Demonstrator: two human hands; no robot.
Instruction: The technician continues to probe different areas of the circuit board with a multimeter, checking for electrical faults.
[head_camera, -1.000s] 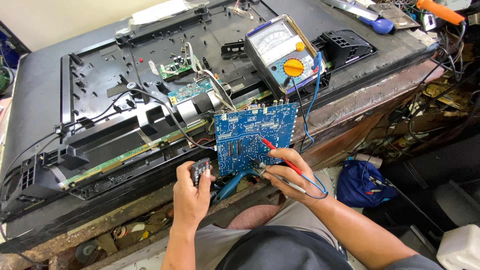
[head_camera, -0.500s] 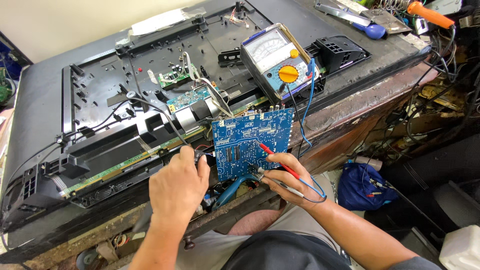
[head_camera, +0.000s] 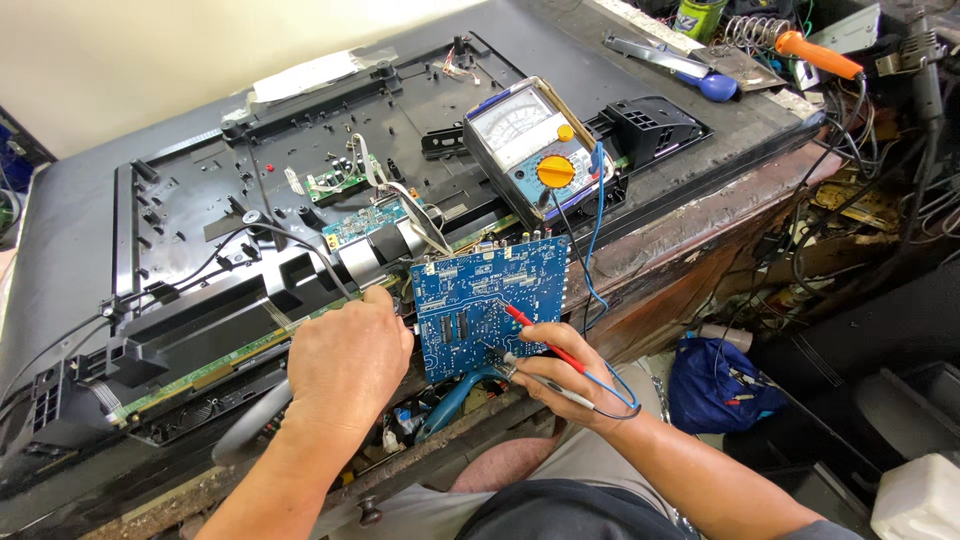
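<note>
Blue circuit board (head_camera: 490, 310): stood tilted at the bench edge against the opened television back (head_camera: 300, 200), faced up for probing. Right hand (head_camera: 560, 375): fingers closed around red and black probes (head_camera: 535, 340), tips on the board. Left hand (head_camera: 345, 365): curled at the board's left edge, seemingly steadying it. Analogue meter (head_camera: 530, 150): propped behind, dial toward the worker.

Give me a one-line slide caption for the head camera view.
Right hand holds red probe and black probe to blue circuit board, left hand steadying its edge, analog multimeter behind.
</note>
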